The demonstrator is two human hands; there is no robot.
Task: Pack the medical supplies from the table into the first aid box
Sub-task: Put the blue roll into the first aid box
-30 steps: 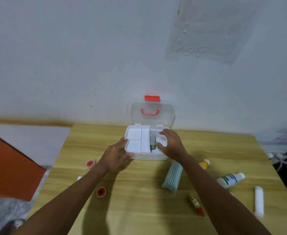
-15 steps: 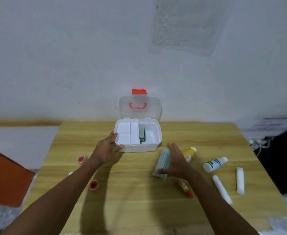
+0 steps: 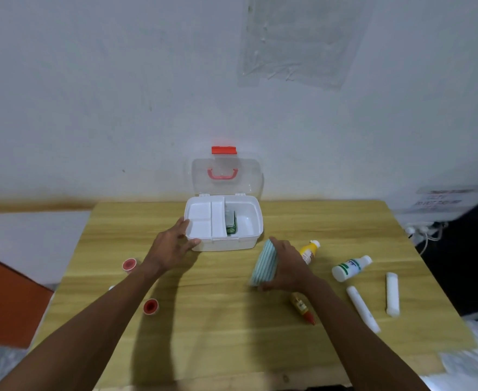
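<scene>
The left hand rests against the near left corner of the first aid box, its fingers spread loosely along the box's left wall and thumb against the front, steadying it without closing round anything. The box sits on the wooden tabletop with its clear lid standing upright behind it, a red handle and a red latch on the lid. Beyond the left fingers, inside the box, a white divided tray fills the left half, and a small green carton stands just right of the tray; its print is too small to read. The right hand is curled over a pack of striped pale-green face masks, fingers wrapped over its far side and thumb at its near end, gripping it just in front of the box's right corner. Just right of those fingers lies a yellow bottle with a white cap, and further right a white bottle with a green label, blurred beyond reading. Near the right wrist lies a small red-tipped tube; well to the right lie two white rolls. Left of the left forearm sit two small red-centred tape rolls. A notice at the right edge has illegible writing.
</scene>
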